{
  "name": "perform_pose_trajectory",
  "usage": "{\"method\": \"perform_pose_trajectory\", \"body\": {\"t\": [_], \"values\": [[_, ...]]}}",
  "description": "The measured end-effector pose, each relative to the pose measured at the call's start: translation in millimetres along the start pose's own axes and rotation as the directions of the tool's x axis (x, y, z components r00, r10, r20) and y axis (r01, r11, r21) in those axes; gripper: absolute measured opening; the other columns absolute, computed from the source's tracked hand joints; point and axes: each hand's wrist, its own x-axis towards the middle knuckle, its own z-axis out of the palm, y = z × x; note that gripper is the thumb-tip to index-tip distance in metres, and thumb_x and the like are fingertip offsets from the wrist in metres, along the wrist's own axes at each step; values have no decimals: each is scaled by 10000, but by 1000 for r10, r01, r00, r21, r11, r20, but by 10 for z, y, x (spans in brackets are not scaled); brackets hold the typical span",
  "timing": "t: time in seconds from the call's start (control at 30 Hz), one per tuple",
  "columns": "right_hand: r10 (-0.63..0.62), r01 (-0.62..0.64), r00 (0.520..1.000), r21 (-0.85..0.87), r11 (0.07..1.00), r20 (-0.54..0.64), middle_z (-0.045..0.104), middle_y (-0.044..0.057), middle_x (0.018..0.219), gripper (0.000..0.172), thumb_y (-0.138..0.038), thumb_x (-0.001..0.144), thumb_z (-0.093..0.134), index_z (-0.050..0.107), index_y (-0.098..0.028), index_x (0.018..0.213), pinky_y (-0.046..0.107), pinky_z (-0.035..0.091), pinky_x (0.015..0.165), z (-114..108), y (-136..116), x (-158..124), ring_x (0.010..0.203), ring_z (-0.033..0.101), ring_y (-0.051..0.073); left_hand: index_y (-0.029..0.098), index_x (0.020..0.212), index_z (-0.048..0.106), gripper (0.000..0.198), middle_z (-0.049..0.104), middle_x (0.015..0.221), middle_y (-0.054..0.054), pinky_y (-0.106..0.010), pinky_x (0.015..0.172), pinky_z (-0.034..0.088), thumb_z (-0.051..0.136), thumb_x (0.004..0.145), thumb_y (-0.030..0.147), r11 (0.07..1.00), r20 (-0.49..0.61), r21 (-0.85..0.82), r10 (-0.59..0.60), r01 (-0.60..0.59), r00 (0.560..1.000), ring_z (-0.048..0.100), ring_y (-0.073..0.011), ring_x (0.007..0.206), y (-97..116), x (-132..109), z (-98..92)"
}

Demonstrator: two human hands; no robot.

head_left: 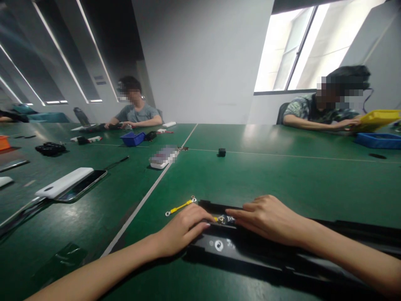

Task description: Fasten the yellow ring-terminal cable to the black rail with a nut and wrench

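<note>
A long black plastic channel-shaped housing [247,257] lies across the green table in front of me. My left hand [183,228] rests over its left end, thumb and fingers closed on a short yellow wire [215,218]. A ring terminal [221,219] on that wire shows inside the channel, between my two hands. My right hand [266,219] reaches in from the right, its fingers drawn together around a small metallic part [230,219] beside the terminal; its fingers mostly hide what they hold. A second yellow wire with ring terminals [181,206] lies on the table just beyond my left hand.
A phone [83,186] and a white power bank [65,182] lie at left with cables. Farther off are a white box-like device [163,158], a small black cube [222,152], a blue bin [133,139] and a blue tray [379,141]. Two people sit across the table.
</note>
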Motion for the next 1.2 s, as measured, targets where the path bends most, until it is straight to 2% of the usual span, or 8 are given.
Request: {"method": "perform_pose_trajectory", "body": {"t": [0.27, 0.53, 0.73, 1.03, 1.2], "values": [[12, -12, 999, 3, 1000, -49, 681, 13, 677, 341, -282, 947, 464, 520, -177, 1266, 242, 272, 485, 16, -3, -12, 514, 593, 127, 185, 1101, 585, 222, 615, 1070, -78, -337, 915, 410, 402, 982, 226, 1000, -2, -12, 6, -6, 1000, 536, -206, 1010, 4, 4, 7], [32, -33, 998, -18, 999, -54, 710, 32, 743, 357, -274, 917, 518, 521, -151, 1252, 249, 322, 494, 62, 6, -21, 551, 636, 157, 185, 1106, 582, 220, 615, 1076, -76, -333, 920, 412, 404, 981, 215, 1000, -1, -3, 2, -2, 1000, 533, -204, 1019, 14, 0, 7], [50, -51, 997, -14, 999, -56, 699, 27, 699, 298, -297, 927, 507, 569, -158, 1184, 238, 317, 500, 66, 0, -16, 536, 619, 142, 179, 1098, 583, 208, 614, 1070, -74, -323, 923, 403, 416, 978, 209, 1000, -6, 2, 13, -13, 1000, 530, -199, 1015, 3, -2, 13], [24, -27, 995, -35, 999, -99, 695, 35, 700, 312, -313, 938, 489, 583, -149, 1186, 243, 315, 507, 97, 16, -40, 535, 614, 139, 185, 1098, 580, 211, 614, 1065, -75, -333, 913, 411, 408, 977, 202, 1000, -1, 18, 4, -4, 1000, 532, -204, 1011, 16, 0, 11], [23, -24, 997, -15, 1000, -68, 682, 17, 682, 271, -297, 951, 467, 607, -181, 1152, 248, 303, 516, 59, 8, -37, 545, 607, 135, 184, 1092, 584, 219, 613, 1061, -79, -337, 907, 418, 399, 980, 221, 1000, -4, 20, 1, -1, 1000, 538, -207, 1002, 6, -4, 13]]}}
